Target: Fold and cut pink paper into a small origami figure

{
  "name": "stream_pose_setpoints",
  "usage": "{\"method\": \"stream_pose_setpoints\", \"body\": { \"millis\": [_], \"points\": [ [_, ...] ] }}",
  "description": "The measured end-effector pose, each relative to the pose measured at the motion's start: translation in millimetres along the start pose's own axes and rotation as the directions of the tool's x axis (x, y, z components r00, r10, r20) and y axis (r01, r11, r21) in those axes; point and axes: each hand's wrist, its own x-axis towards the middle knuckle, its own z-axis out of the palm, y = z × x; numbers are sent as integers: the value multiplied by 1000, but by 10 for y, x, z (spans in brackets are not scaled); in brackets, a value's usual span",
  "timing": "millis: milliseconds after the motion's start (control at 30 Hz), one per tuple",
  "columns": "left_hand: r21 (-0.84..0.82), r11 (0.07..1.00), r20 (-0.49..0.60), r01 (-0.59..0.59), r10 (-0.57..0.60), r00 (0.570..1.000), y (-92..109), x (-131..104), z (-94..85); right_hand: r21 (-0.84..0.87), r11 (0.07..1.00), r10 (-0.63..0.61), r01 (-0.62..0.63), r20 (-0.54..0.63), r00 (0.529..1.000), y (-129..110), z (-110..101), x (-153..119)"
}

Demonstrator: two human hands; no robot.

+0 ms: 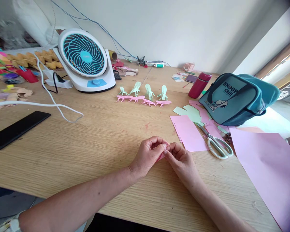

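Near the front middle of the wooden table, my left hand [150, 154] pinches a small folded piece of pink paper [161, 156]. My right hand [181, 160] grips the same paper from the other side, thumb tips almost meeting. Fingers hide most of the paper, so its shape cannot be made out. Beyond the hands stands a row of folded green paper figures [149, 92], with several folded pink paper figures [148, 102] lined up before them. To the right lie a stack of pink paper rectangles [188, 132] and white-handled scissors [217, 146].
A white and blue fan [85, 58] stands at the back left, near a white cable [60, 106] and a black flat object [19, 130]. Toward the right are a red bottle [199, 85], a teal bag [232, 98], green paper pieces [190, 112] and a large pink sheet [268, 170].
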Motion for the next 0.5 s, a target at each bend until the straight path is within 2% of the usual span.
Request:
{"method": "stream_pose_setpoints", "body": {
  "millis": [200, 500],
  "points": [
    [32, 999, -9, -34, 34, 999, -12, 8, -12, 17, 1000, 19, -19, 13, 1000, 8, -6, -7],
    [-20, 1000, 15, 0, 0, 1000, 23, 3, -6, 44, 999, 14, -15, 22, 1000, 12, -5, -14]
  ]
}}
